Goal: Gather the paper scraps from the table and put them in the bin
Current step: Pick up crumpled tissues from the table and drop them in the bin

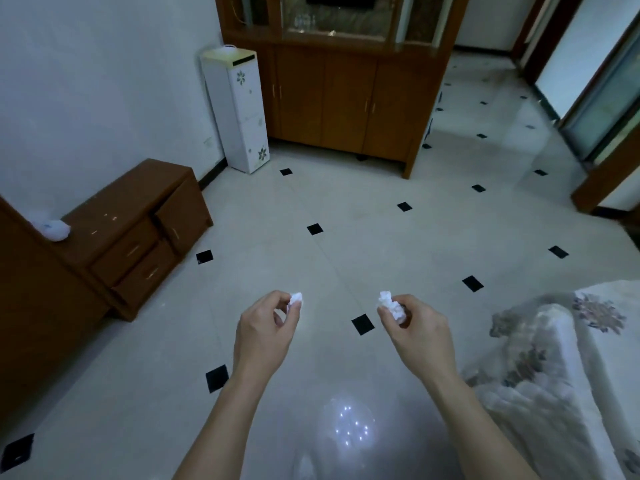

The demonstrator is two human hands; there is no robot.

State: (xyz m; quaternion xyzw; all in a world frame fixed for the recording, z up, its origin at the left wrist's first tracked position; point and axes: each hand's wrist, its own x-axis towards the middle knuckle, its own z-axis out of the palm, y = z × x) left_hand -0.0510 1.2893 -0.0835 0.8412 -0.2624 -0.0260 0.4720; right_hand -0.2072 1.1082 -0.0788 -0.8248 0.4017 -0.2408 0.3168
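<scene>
Step in hand: carrying. You have scraps in both hands and are out over the tiled floor (346,220), so I judge the gathering is done at least for these two.
Left hand (263,327): fingers curled, thumb and fingertips pinching a small crumpled left scrap (295,301).
Right hand (415,327): curled the same way round a larger, lumpier right scrap (391,306).
Bin: not in view, and neither is the table.
Next move: find the bin first, then bring both hands over its mouth before you loosen either pinch, since light paper drifts.
Around you: a low drawer unit (138,216) at left with a white lump (55,230) on top — scrap or not, I cannot tell; a white water dispenser (239,109) beside a tall wooden cabinet (346,98); a floral-covered sofa (554,358) at right.
In the way: nothing on the floor ahead — only the sofa edge close by your right arm.
</scene>
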